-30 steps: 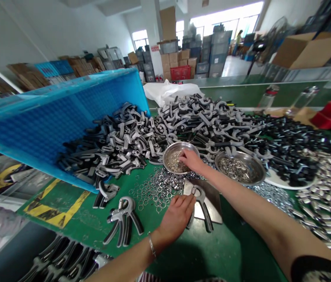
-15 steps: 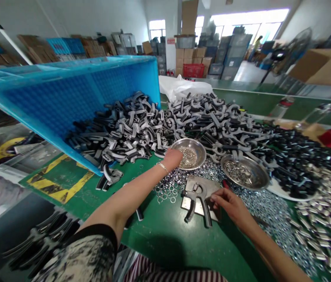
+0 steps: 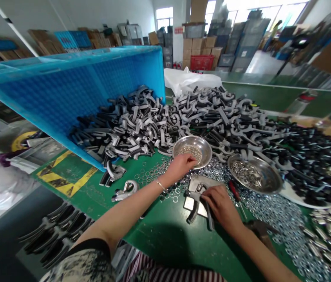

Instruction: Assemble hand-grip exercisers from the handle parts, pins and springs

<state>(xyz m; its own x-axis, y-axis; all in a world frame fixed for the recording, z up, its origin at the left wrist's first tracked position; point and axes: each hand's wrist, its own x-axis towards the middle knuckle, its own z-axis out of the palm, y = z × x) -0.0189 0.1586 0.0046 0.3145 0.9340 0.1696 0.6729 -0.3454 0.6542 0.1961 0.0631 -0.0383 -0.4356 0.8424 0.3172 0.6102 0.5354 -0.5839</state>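
Note:
My left hand (image 3: pixel 181 167) is at the near rim of a steel bowl (image 3: pixel 207 150) of tiny metal parts. Its thumb and fingertips are pinched together; whatever is between them is too small to make out. In front of me a grey and black hand grip exerciser (image 3: pixel 194 211) with a small spring lies on a metal plate (image 3: pixel 212 182), its handles pointing toward me. My right hand (image 3: pixel 220 203) has its fingers closed over the upper part of the right handle, partly hiding it. Another exerciser (image 3: pixel 125 191) lies beside my left forearm.
A tipped blue crate (image 3: pixel 91 82) spills grey handles (image 3: pixel 141 129) over the green table. Thin rings (image 3: pixel 150 174), a second bowl (image 3: pixel 274 182) of metal pins, a red-handled screwdriver (image 3: pixel 234 190), a hammer (image 3: pixel 261 233), heaped nuts (image 3: pixel 277 211) and black parts (image 3: pixel 309 152) lie around.
My left hand has drawn back from inside the bowl to its near rim. My right hand has moved left from beside the exerciser onto its right handle. The view has shifted right.

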